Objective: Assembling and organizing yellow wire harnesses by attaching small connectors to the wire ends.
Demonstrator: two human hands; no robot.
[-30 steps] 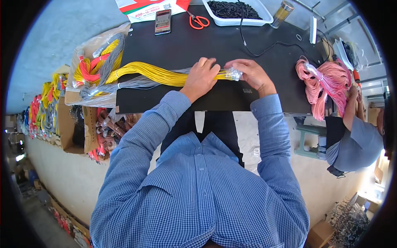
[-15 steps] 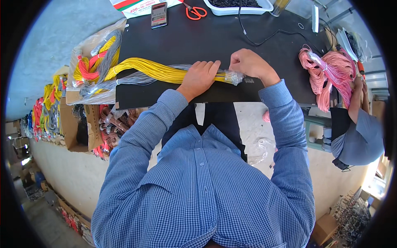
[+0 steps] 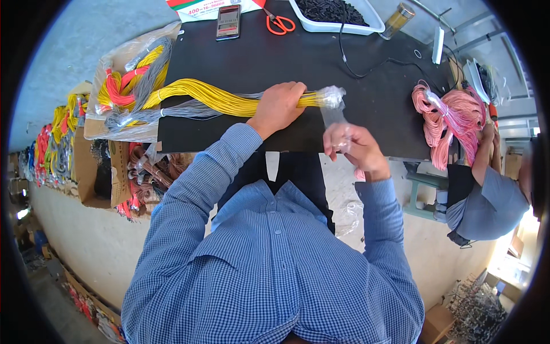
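Many thin, glossy yellow strands form the wire bundle point(image 3: 212, 94) — a smooth, wavy band lying across the black bench point(image 3: 258, 54), gray wires point(image 3: 197, 109) alongside, its right end wrapped in crinkled, shiny clear film point(image 3: 330, 96). The left hand point(image 3: 281, 108) is clamped over the bundle; the right hand point(image 3: 355, 146), apart from it, grips the film's trailing strip — just by the bench's near edge.

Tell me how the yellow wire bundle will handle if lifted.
The yellow wire bundle would probably sag, since its length lies in a soft, wavy curve. Its many packed strands suggest noticeable weight. The end wrapped in clear plastic should hold together better than the looser middle.
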